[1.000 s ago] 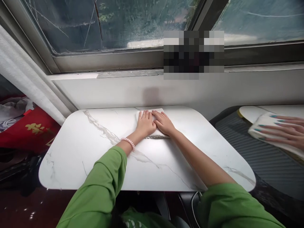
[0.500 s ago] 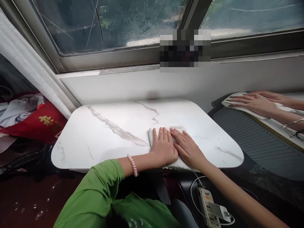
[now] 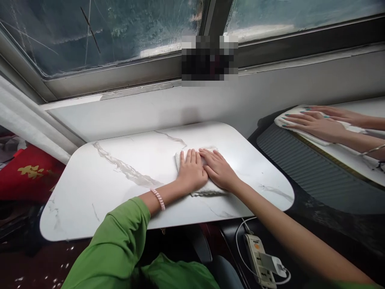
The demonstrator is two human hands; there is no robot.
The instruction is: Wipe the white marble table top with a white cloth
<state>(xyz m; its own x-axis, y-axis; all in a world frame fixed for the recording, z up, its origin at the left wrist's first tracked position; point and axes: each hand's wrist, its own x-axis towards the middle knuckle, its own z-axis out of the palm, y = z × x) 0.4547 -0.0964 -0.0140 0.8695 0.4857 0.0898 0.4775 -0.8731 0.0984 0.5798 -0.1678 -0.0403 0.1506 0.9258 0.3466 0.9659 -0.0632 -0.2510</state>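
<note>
A folded white cloth (image 3: 210, 188) lies on a white marble-patterned tabletop (image 3: 120, 208). My left hand (image 3: 192, 171) rests flat on the cloth's left part, fingers stretched towards the window. Pressed beside it on the same cloth, my right hand (image 3: 221, 170) is also flat, its fingers extended and pointing up and left. The two hands touch or nearly touch at the thumbs. Neither hand grips the cloth; their palms cover much of it.
At right, another person's hands (image 3: 319, 126) lie on a second white cloth (image 3: 284, 118) on another surface. A power strip (image 3: 255, 253) with plugs and white cables sits below the table's front edge. A red bag (image 3: 36, 172) and white curtain (image 3: 27, 120) are at left.
Both hands and the cloth have slid away from the table's front edge, towards the window. The view has turned, and the tabletop sits further left in it.
</note>
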